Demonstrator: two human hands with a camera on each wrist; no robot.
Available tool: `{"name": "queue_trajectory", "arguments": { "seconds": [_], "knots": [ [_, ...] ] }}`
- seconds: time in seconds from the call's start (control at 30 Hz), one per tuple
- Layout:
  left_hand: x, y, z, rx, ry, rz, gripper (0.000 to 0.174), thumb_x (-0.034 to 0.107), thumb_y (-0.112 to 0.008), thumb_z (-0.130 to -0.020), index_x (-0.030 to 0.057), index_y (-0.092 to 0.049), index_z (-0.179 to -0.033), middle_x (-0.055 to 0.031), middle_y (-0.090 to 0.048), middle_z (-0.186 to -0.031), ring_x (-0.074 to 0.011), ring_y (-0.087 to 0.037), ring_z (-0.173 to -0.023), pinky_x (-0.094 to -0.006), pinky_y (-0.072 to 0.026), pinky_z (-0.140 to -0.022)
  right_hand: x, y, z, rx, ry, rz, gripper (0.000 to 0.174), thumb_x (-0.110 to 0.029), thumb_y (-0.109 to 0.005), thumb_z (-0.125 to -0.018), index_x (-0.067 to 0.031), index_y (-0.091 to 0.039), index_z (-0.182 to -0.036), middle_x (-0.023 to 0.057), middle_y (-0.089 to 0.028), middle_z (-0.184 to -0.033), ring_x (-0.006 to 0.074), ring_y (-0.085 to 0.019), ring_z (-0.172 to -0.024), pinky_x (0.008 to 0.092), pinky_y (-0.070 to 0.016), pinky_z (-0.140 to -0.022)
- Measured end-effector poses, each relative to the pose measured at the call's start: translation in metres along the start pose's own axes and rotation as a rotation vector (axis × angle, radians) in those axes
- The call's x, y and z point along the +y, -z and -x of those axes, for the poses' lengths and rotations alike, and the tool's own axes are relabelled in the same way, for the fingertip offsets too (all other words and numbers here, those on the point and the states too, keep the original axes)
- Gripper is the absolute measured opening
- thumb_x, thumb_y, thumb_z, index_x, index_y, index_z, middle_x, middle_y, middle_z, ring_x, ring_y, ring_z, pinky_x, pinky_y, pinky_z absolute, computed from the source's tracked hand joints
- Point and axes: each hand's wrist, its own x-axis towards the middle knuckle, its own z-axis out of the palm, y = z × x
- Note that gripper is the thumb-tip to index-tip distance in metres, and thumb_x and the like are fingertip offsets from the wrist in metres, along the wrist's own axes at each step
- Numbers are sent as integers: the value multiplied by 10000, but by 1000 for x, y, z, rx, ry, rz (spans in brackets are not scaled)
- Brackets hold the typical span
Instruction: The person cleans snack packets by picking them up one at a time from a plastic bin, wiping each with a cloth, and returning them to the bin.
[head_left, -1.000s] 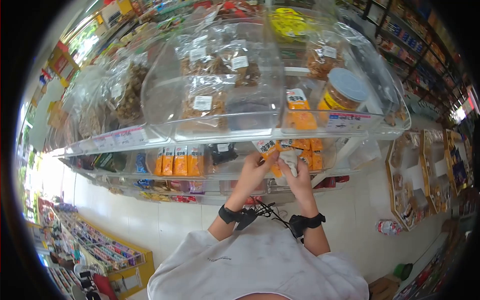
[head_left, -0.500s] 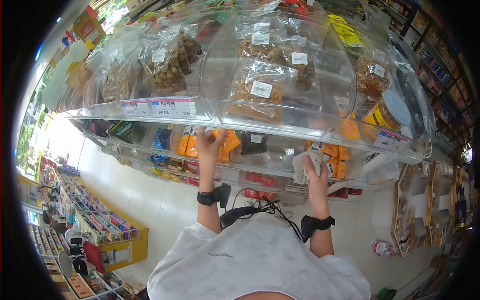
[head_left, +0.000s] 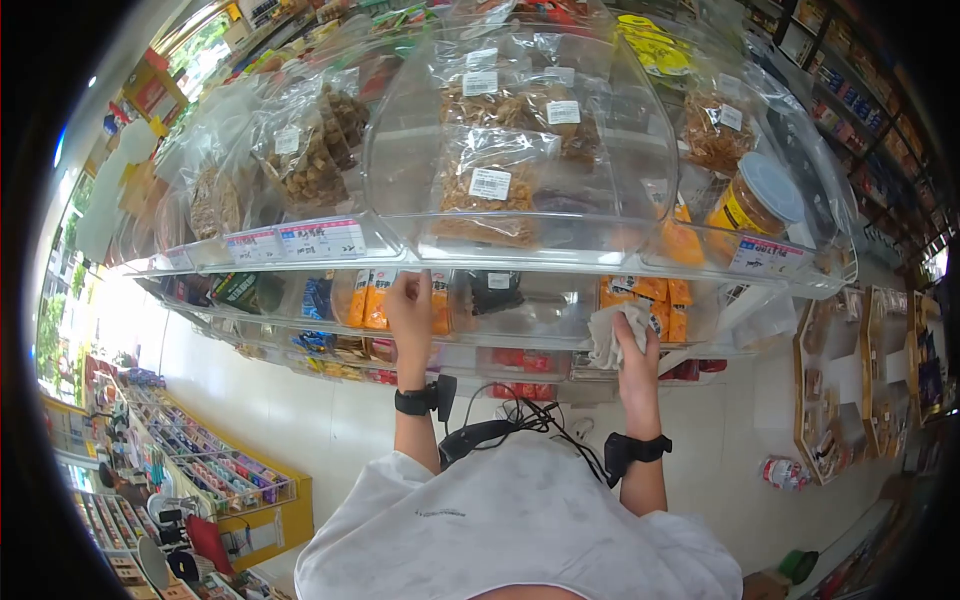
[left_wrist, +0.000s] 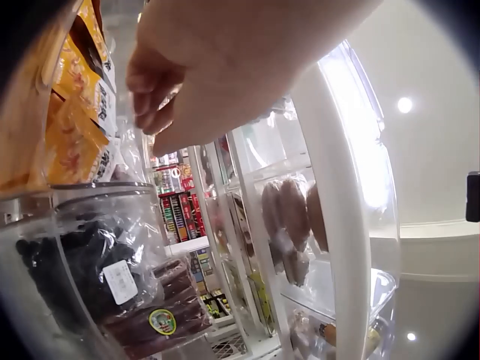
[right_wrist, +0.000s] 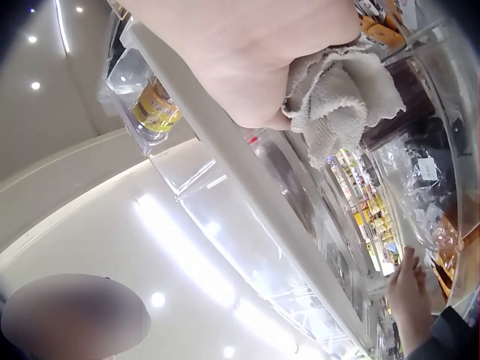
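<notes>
My left hand [head_left: 408, 308] is in front of a bin of orange snack packets [head_left: 372, 305] on the lower shelf. Its fingers are loosely bent with nothing between them. In the left wrist view, the orange packets [left_wrist: 75, 112] stand beside the hand [left_wrist: 214, 75], above a bag of dark food [left_wrist: 82, 259]. My right hand [head_left: 637, 358] grips a crumpled, pale cloth [head_left: 605, 335] at the front of the lower shelf, near another group of orange packets [head_left: 675, 310]. In the right wrist view, the cloth [right_wrist: 341, 97] bunches out past the hand [right_wrist: 255, 52].
Above both hands runs the upper shelf's clear front edge [head_left: 480, 258], with bagged dried food [head_left: 490, 190] and a blue-lidded jar [head_left: 755, 195] behind it. Price labels [head_left: 320, 238] hang along that edge. Low display boxes [head_left: 825, 400] stand to the right.
My left hand has moved left from beside the right hand to the other bin, carrying an orange packet, and has let it go there. The right hand keeps the cloth, slightly farther right.
</notes>
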Motion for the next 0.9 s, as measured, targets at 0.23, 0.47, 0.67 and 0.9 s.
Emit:
{"name": "queue_trajectory", "arguments": {
  "seconds": [0.23, 0.47, 0.67, 0.9],
  "knots": [
    [117, -42, 20, -538, 145, 513, 346, 207, -472, -1076, -4, -587, -828, -43, -623, -682, -91, -553, -577, -235, -431, -526, -7, 49, 8, 65, -39, -167, 539, -283, -736, -929, 6, -532, -1336, 68, -623, -1230, 139, -600, -1103, 285, -484, -910],
    [178, -158, 85, -889, -22, 886, 311, -29, -393, -984, -30, -560, -1247, -160, -651, -1124, -239, -676, -1017, -335, -567, -829, -42, 107, 25, 179, 46, -250, 497, -244, -730, -933, -7, -540, -1327, 61, -626, -1205, 134, -618, -1070, 288, -498, -895],
    [155, -263, 119, -1111, -249, 223, 395, 158, -600, -919, -21, -577, -1270, -202, -643, -1198, -264, -650, -1095, -337, -528, -879, -53, 151, 38, 268, 78, -324, 478, -241, -734, -931, -4, -559, -1306, 51, -625, -1188, 127, -611, -1064, 280, -489, -895],
    [147, -299, 126, -1131, -236, -65, 441, 222, -804, -728, -19, -664, -1070, -210, -702, -1006, -347, -685, -950, -413, -544, -824, -60, 184, 45, 323, 176, -354, 495, -268, -726, -934, -13, -556, -1323, 40, -617, -1198, 119, -582, -1090, 275, -455, -937]
  ]
}}
